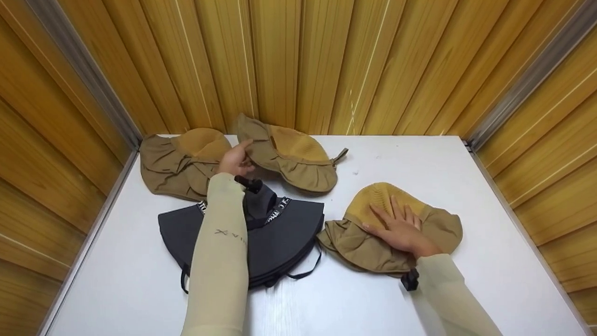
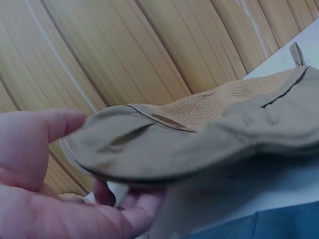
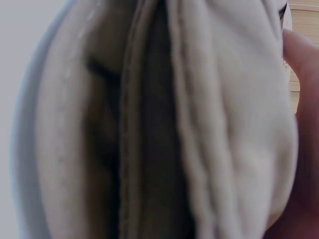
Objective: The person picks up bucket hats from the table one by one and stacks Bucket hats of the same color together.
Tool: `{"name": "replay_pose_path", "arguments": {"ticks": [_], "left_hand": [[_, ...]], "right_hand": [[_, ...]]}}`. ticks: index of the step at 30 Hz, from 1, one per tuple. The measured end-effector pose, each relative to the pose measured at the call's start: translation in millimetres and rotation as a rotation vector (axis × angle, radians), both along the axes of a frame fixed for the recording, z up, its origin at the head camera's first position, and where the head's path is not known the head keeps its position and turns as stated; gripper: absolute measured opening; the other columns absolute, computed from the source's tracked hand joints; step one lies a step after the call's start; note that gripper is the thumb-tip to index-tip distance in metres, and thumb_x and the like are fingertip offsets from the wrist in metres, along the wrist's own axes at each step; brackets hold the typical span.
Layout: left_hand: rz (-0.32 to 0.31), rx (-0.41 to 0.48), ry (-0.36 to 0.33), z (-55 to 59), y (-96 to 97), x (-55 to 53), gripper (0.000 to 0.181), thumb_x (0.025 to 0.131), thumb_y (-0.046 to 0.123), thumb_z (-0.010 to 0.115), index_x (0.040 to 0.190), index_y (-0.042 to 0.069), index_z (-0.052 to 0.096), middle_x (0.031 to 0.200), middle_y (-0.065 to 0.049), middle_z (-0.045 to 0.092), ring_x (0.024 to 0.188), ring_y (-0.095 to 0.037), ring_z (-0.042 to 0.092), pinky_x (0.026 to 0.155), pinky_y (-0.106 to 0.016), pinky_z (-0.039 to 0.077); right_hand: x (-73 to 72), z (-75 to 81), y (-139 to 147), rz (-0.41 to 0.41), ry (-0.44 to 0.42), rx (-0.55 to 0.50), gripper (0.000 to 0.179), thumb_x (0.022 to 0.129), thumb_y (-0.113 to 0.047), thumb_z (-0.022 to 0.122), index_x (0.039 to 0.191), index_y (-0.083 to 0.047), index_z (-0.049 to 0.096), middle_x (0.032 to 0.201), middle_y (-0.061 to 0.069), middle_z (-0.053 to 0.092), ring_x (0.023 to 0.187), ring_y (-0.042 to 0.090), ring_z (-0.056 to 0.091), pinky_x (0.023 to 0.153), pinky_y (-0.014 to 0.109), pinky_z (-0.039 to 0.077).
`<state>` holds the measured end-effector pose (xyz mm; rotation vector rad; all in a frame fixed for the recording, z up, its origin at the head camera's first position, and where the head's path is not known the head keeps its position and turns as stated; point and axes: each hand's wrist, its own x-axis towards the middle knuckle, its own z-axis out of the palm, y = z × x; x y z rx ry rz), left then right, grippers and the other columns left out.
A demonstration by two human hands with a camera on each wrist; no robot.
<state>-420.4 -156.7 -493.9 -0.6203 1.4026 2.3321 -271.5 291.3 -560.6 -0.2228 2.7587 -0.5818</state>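
At the back middle, my left hand [image 1: 235, 159] pinches the brim edge of a tan sun hat [image 1: 298, 149] with a mesh crown. In the left wrist view the thumb lies above that brim [image 2: 144, 149] and the fingers are below it. My right hand [image 1: 400, 231] rests with spread fingers on a second tan hat [image 1: 443, 228] at the right, across its mesh crown and brim. Folds of its brim [image 3: 239, 99] fill the right wrist view, blurred. A third tan hat [image 1: 168, 163] lies at the back left, beside the left hand.
Under the left forearm lies a black wide-brimmed hat [image 1: 284, 247] with lettered trim and a loose strap. All the hats are on a white table [image 1: 116, 280]. Wood-patterned panels [image 1: 326, 60] wall its back and both sides.
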Motion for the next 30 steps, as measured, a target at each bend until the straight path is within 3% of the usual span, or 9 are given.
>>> {"name": "replay_pose_path", "arguments": {"ticks": [3, 6, 8, 11, 16, 19, 22, 26, 30], "left_hand": [[0.052, -0.064, 0.056, 4.5, 6.4, -0.7, 0.032, 0.102, 0.027, 0.064, 0.121, 0.004, 0.053, 0.088, -0.001, 0.058, 0.076, -0.013, 0.05, 0.078, -0.028, 0.045], [0.046, -0.172, 0.092, 9.9, 12.0, 0.7, 0.054, 0.101, 0.025, 0.065, 0.147, 0.008, 0.043, 0.093, -0.002, 0.058, 0.071, -0.013, 0.05, 0.074, -0.029, 0.046], [0.025, -0.241, 0.115, 12.9, 14.6, 2.0, 0.072, 0.101, 0.017, 0.063, 0.162, 0.018, 0.024, 0.098, -0.004, 0.054, 0.065, -0.012, 0.047, 0.068, -0.029, 0.045], [-0.018, -0.325, 0.153, 23.1, 18.1, 9.4, 0.086, 0.1, 0.004, 0.055, 0.166, 0.029, 0.006, 0.109, -0.007, 0.051, 0.063, -0.014, 0.041, 0.065, -0.031, 0.042], [-0.073, -0.414, 0.261, 27.1, 27.0, 16.9, 0.075, 0.099, -0.005, 0.038, 0.164, 0.028, 0.022, 0.149, -0.012, 0.046, 0.096, -0.023, 0.052, 0.081, -0.039, 0.046], [-0.018, -0.369, 0.333, 18.3, 31.3, 17.2, 0.066, 0.103, -0.004, 0.031, 0.161, 0.026, 0.033, 0.159, -0.011, 0.041, 0.124, -0.028, 0.052, 0.097, -0.044, 0.051], [0.067, -0.224, 0.39, 12.9, 36.4, 21.2, 0.055, 0.108, 0.001, 0.029, 0.157, 0.022, 0.041, 0.159, -0.013, 0.043, 0.138, -0.03, 0.049, 0.109, -0.047, 0.049], [0.14, -0.094, 0.473, 9.9, 37.7, 33.1, 0.048, 0.111, 0.006, 0.03, 0.155, 0.017, 0.044, 0.159, -0.012, 0.042, 0.14, -0.027, 0.047, 0.112, -0.04, 0.047], [0.176, -0.011, 0.584, 13.2, 38.2, 48.9, 0.045, 0.111, 0.006, 0.03, 0.154, 0.01, 0.043, 0.155, -0.014, 0.044, 0.132, -0.024, 0.051, 0.102, -0.032, 0.05]], "right_hand": [[0.0, -0.6, -0.9, 0.0, -0.001, 0.003, 0.086, 0.094, -0.08, 0.041, 0.164, -0.032, 0.024, 0.171, 0.02, -0.017, 0.148, 0.065, -0.014, 0.112, 0.08, -0.009], [0.4, -0.5, -1.9, -0.003, -0.004, 0.003, 0.087, 0.094, -0.08, 0.04, 0.164, -0.032, 0.024, 0.17, 0.021, -0.017, 0.148, 0.064, -0.014, 0.113, 0.079, -0.009], [-0.1, -0.9, -2.7, -0.001, -0.005, 0.001, 0.087, 0.094, -0.08, 0.04, 0.164, -0.031, 0.024, 0.17, 0.021, -0.017, 0.148, 0.064, -0.014, 0.112, 0.08, -0.009], [-1.2, -1.8, -2.7, 0.006, 0.002, 0.001, 0.087, 0.094, -0.08, 0.039, 0.164, -0.031, 0.023, 0.17, 0.022, -0.016, 0.148, 0.065, -0.014, 0.112, 0.08, -0.01], [-0.5, -2.1, 1.1, 0.006, 0.008, 0.0, 0.086, 0.095, -0.079, 0.04, 0.164, -0.031, 0.024, 0.17, 0.023, -0.016, 0.147, 0.065, -0.015, 0.112, 0.08, -0.011], [-1.3, -1.6, 0.1, 0.005, 0.006, -0.002, 0.086, 0.095, -0.079, 0.04, 0.164, -0.03, 0.024, 0.17, 0.023, -0.017, 0.148, 0.065, -0.015, 0.112, 0.08, -0.011], [-3.0, -2.0, -1.2, 0.003, 0.005, -0.006, 0.087, 0.094, -0.08, 0.04, 0.164, -0.031, 0.024, 0.17, 0.022, -0.017, 0.148, 0.065, -0.015, 0.111, 0.08, -0.011], [-4.6, -4.7, -4.6, 0.001, 0.002, -0.011, 0.088, 0.093, -0.081, 0.041, 0.164, -0.032, 0.024, 0.171, 0.019, -0.017, 0.149, 0.064, -0.014, 0.112, 0.08, -0.009], [-6.0, -6.5, -7.1, 0.005, 0.002, -0.02, 0.088, 0.093, -0.08, 0.043, 0.164, -0.031, 0.024, 0.171, 0.02, -0.016, 0.148, 0.064, -0.014, 0.112, 0.08, -0.008]]}}
